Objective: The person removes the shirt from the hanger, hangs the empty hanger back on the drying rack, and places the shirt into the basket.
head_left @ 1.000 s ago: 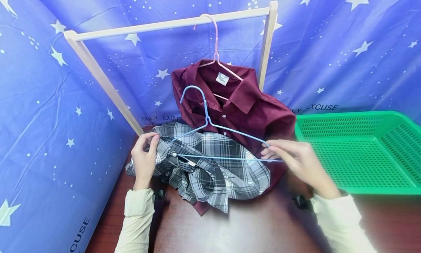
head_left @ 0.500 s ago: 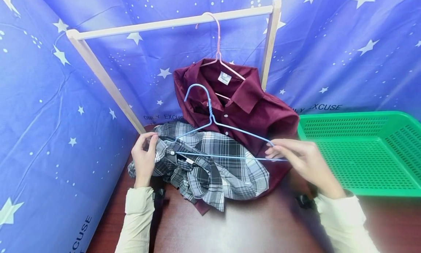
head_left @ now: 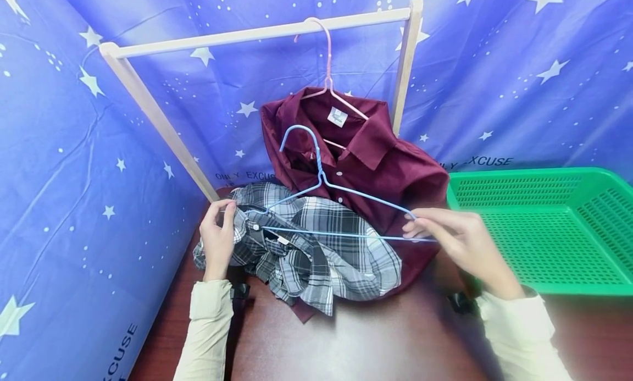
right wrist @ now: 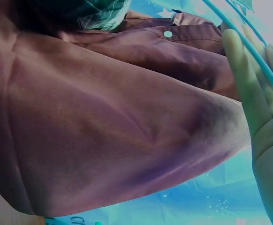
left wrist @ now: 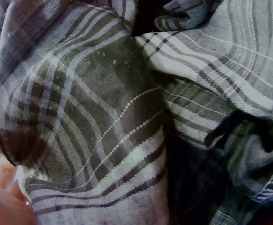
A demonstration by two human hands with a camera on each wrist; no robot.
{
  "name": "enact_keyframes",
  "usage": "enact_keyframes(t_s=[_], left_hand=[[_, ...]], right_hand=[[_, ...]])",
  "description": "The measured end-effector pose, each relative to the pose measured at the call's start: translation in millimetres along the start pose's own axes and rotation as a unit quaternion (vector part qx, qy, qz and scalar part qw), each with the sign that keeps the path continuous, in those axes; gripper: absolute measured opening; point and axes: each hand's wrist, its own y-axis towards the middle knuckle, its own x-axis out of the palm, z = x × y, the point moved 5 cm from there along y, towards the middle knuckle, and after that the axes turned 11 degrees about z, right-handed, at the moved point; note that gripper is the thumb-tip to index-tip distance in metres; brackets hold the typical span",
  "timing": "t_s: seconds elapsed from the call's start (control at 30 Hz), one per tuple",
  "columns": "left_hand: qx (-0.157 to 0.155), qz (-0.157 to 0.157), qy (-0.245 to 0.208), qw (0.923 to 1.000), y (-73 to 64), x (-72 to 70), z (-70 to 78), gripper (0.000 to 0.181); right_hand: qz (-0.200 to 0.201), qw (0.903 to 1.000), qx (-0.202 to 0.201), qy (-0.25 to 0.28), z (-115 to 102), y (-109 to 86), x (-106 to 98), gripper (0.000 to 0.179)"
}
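On the right, my right hand (head_left: 467,246) grips the lower right corner of a blue wire hanger (head_left: 319,162), whose hook points up. The hanger's left end goes into a black, grey and white plaid shirt (head_left: 341,221) near its collar; that end is hidden by cloth. My left hand (head_left: 217,241) pinches the plaid shirt at its upper left part. In the left wrist view, folds of the plaid shirt (left wrist: 103,108) fill most of the picture. Behind it a maroon shirt (head_left: 415,166) hangs on a pink hanger (head_left: 328,56).
A wooden rack (head_left: 212,42) carries the pink hanger on its bar. At the right stands a green perforated basket (head_left: 534,175). Blue curtain (head_left: 494,67) with stars encloses the back and left side of the brown table (head_left: 366,342).
My right hand and the blue hanger have shifted slightly to the right. The plaid shirt's loose collar has drifted a little left. My left hand keeps its hold, almost still.
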Motion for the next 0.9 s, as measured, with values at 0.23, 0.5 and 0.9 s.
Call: enact_keyframes(t_s=[0.23,0.5,0.9], left_hand=[[-0.005,0.008,0.007,0.9999,2.2,1.3,-15.7,0.02],[-0.02,0.014,0.019,0.9995,5.2,2.2,-46.7,0.021],[-0.027,-0.001,0.036,0.999,0.9,2.5,-51.9,0.025]], right_hand=[[0.005,1.0,0.0,-0.004,-3,-0.3,-2,0.044],[0.006,0.9999,-0.005,-0.011,-4,-0.7,-6,0.041],[0.025,0.9986,0.044,-0.016,-7,0.2,-14,0.036]])
